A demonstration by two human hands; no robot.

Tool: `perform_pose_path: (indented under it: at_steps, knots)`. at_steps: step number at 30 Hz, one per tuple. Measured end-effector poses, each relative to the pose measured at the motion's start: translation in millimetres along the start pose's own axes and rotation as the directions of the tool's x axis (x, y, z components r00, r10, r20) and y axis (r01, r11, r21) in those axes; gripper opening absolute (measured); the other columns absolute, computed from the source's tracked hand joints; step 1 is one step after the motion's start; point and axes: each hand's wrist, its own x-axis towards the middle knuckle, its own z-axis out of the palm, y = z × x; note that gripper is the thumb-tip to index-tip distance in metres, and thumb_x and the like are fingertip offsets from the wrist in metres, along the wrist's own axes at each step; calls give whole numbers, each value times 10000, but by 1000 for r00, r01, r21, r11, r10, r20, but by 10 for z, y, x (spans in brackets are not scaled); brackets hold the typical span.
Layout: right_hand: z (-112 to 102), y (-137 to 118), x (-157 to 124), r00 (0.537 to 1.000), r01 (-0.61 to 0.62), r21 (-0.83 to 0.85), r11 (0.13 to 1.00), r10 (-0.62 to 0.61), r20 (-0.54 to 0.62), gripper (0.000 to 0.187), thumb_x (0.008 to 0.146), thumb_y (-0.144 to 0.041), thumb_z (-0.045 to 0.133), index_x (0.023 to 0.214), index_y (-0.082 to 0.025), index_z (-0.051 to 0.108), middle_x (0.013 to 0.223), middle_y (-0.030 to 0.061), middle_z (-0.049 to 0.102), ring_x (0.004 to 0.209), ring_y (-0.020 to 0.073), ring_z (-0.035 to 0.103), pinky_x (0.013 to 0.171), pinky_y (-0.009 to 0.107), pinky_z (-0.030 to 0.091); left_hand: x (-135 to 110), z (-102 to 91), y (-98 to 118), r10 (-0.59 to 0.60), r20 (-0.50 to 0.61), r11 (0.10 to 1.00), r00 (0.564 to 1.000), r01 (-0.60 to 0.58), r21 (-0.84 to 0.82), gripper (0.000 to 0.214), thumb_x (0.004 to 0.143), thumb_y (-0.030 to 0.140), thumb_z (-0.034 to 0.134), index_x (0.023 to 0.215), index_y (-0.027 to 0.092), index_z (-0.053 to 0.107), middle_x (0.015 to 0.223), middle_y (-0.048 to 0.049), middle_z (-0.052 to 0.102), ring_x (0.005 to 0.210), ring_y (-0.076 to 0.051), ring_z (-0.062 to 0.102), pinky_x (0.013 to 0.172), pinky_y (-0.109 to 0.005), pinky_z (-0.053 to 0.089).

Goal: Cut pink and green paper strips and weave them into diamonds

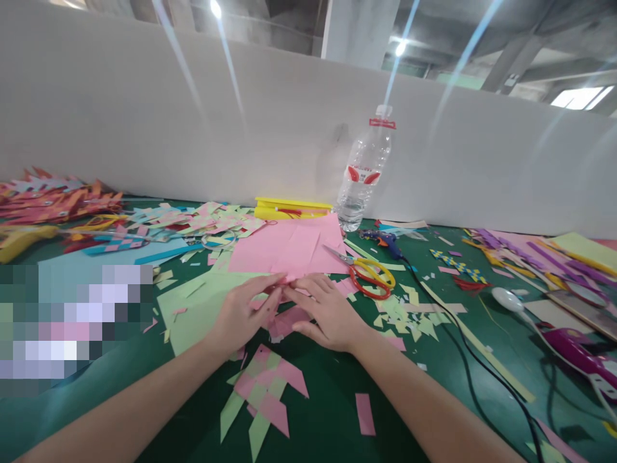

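My left hand (245, 313) and my right hand (330, 312) meet at the fingertips in the middle of the table. Between them is a small piece of pink paper (288, 279), partly hidden by the fingers. My left thumb and fingers pinch it; my right fingers press on it from the other side, the right thumb apart and lower. Beneath the hands lie pink scraps (284, 323) and a light green sheet (186, 308). A woven pink and green paper fish shape (265, 386) lies nearer me. Pink sheets (289, 247) lie just beyond my fingers.
Scissors (373, 276) with red and yellow handles lie to the right. Behind them are a blue glue gun (388, 243) with a black cord and a water bottle (361, 173) by the white partition. A purple-handled device (578, 354), paper scraps (409, 315) and woven pieces (207, 218) surround the workspace.
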Motion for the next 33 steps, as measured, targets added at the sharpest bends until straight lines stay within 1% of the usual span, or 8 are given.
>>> perform_pose_path:
  at_steps: [6,11,13,15,18,22,26,33]
  knots:
    - [1,-6,-14,999,-45,64,997,44,13,424,904,-412,446,1232,-148,491,1225,129,554,1112,237,497,938,395,418,10,26,-59,38,-3,999,999,-38,15,370,852,372,482,1153,201,613,1031,-67,701,879,-200,667,796,-327,544]
    - [40,-41,-2,928,-235,202,951,281,-243,194,844,-332,562,989,-203,565,892,50,671,809,183,620,802,358,474,-4,58,-53,-58,-28,994,998,60,95,490,877,393,451,1339,232,427,933,-48,717,942,-230,639,784,-361,528]
    - [59,-61,13,867,-346,284,894,421,-267,350,783,-360,641,1077,-206,528,935,53,660,796,183,619,768,348,490,-13,73,-64,4,-6,986,1000,-3,168,551,888,343,444,1408,233,299,920,-39,722,962,-229,626,858,-405,482]
    - [76,-75,28,858,-370,346,862,460,-228,419,763,-358,665,1125,-209,515,1005,65,646,847,188,611,762,333,494,-22,89,-82,104,46,969,994,-111,219,579,898,274,427,1435,240,214,927,-25,723,942,-213,625,925,-437,423]
    - [92,-70,40,882,-340,401,850,437,-178,120,828,-303,593,894,-204,606,834,32,662,794,172,602,757,309,474,-29,101,-89,139,109,966,984,-159,202,558,892,234,418,1419,250,235,955,-19,717,923,-197,629,966,-443,384]
    - [85,-21,31,784,-437,516,737,593,-183,168,837,-327,558,751,-187,594,707,7,620,687,154,587,684,275,460,11,65,-56,-88,78,996,993,87,17,521,860,367,485,1347,231,357,978,-53,696,942,-223,633,829,-394,501]
    - [67,53,16,685,-507,611,608,714,-143,229,820,-387,553,727,-180,582,671,1,603,658,155,586,641,258,454,84,7,-52,-297,67,938,953,304,-166,471,792,464,580,1176,195,540,942,-73,684,872,-218,656,706,-330,556]
    - [68,148,4,652,-530,649,546,752,-100,291,796,-447,558,696,-176,589,590,-4,575,590,152,560,578,252,444,125,12,-82,-431,160,807,888,458,-373,376,685,473,692,881,153,663,907,-99,722,846,-258,686,739,-363,566]
